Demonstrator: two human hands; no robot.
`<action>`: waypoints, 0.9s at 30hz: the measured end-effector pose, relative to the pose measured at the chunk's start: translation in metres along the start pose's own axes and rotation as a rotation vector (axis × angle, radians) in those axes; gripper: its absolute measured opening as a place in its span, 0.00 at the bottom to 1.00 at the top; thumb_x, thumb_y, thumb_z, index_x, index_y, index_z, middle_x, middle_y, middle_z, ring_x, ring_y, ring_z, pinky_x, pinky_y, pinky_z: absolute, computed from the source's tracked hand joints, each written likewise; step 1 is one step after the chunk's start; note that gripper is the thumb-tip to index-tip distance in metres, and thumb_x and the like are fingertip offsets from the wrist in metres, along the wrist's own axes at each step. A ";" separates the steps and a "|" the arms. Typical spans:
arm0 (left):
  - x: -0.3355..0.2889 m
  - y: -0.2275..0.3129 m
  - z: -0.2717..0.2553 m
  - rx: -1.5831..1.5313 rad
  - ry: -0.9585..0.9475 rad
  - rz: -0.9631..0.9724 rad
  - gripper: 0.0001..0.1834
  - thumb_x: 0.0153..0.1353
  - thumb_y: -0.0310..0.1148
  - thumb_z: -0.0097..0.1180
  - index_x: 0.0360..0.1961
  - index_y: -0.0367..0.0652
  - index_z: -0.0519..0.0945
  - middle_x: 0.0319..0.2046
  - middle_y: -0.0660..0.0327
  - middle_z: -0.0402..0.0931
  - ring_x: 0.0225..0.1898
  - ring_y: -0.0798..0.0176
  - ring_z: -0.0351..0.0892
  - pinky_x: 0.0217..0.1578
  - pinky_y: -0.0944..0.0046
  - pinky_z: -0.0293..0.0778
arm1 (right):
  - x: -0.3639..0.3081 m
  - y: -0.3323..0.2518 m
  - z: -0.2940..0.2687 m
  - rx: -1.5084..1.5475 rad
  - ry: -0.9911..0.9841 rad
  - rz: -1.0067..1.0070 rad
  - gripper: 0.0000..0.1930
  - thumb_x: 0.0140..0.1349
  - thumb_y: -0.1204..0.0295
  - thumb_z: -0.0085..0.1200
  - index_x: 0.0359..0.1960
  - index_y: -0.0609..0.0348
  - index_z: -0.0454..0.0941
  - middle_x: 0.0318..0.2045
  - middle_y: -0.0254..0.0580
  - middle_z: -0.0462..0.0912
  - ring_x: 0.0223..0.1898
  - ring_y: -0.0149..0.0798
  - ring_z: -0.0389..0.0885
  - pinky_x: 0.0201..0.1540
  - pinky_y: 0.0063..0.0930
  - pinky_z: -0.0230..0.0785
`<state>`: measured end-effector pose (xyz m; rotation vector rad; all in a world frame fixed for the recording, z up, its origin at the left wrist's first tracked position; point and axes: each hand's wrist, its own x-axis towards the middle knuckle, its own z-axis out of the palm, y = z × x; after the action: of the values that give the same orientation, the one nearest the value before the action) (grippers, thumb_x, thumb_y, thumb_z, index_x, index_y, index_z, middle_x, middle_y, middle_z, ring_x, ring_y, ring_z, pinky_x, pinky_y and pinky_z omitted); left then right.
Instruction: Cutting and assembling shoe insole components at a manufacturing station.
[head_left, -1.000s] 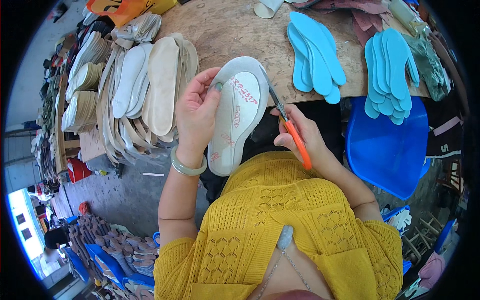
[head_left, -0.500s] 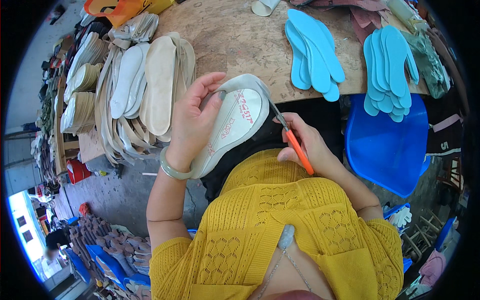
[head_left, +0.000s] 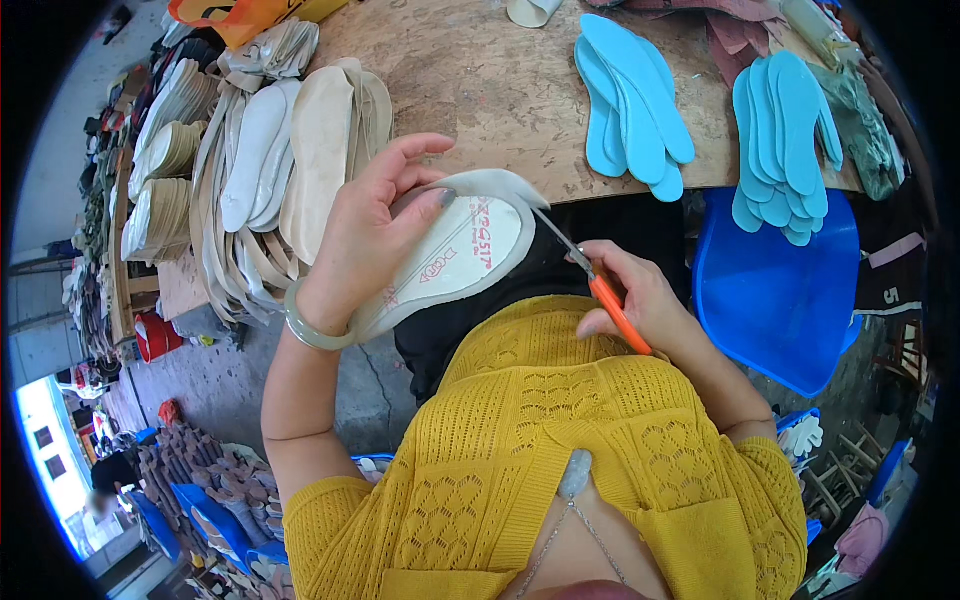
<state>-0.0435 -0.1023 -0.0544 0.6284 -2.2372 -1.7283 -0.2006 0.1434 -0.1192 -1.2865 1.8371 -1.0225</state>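
My left hand (head_left: 385, 220) is closed on a pale insole (head_left: 450, 255), thumb on its printed face and fingers behind. Red print marks the white inner panel, and a cream margin of material runs around it. My right hand (head_left: 640, 295) grips a pair of scissors (head_left: 612, 305) by their orange handles. Their blades meet the insole's outer edge at its upper right, where a strip of the margin stands loose. How far apart the blades are, I cannot make out.
On the wooden table (head_left: 480, 100), stacks of cream insoles (head_left: 320, 150) and white insoles (head_left: 258, 155) lie at left, two piles of light blue insoles (head_left: 630, 100) at right. A blue plastic chair (head_left: 775, 290) stands right of my lap. A red bucket (head_left: 157, 337) sits at left.
The insole has tilted clockwise and shifted slightly left with my left hand. My right hand and the scissors have moved a little right and down.
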 end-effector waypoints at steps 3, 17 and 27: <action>0.002 0.007 0.000 -0.001 -0.087 -0.070 0.21 0.61 0.21 0.53 0.56 0.40 0.69 0.36 0.61 0.80 0.39 0.75 0.76 0.41 0.74 0.72 | 0.000 -0.004 -0.003 0.028 -0.006 -0.002 0.42 0.39 0.49 0.72 0.53 0.59 0.68 0.26 0.42 0.74 0.27 0.43 0.74 0.35 0.32 0.70; 0.010 0.020 0.000 0.126 -0.225 -0.047 0.22 0.61 0.19 0.52 0.57 0.38 0.68 0.36 0.63 0.79 0.39 0.76 0.75 0.41 0.76 0.72 | 0.004 -0.002 -0.005 0.011 -0.042 0.029 0.45 0.36 0.43 0.71 0.52 0.58 0.67 0.27 0.37 0.69 0.26 0.33 0.64 0.30 0.26 0.63; 0.016 0.020 -0.005 0.138 -0.285 -0.096 0.23 0.61 0.19 0.53 0.58 0.40 0.67 0.34 0.65 0.78 0.37 0.78 0.75 0.37 0.77 0.72 | -0.004 0.014 -0.005 -0.041 -0.007 -0.088 0.42 0.36 0.48 0.73 0.51 0.60 0.71 0.25 0.37 0.70 0.24 0.32 0.65 0.28 0.24 0.63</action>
<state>-0.0590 -0.1098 -0.0350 0.5561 -2.5776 -1.8205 -0.2098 0.1516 -0.1286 -1.4046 1.8184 -1.0299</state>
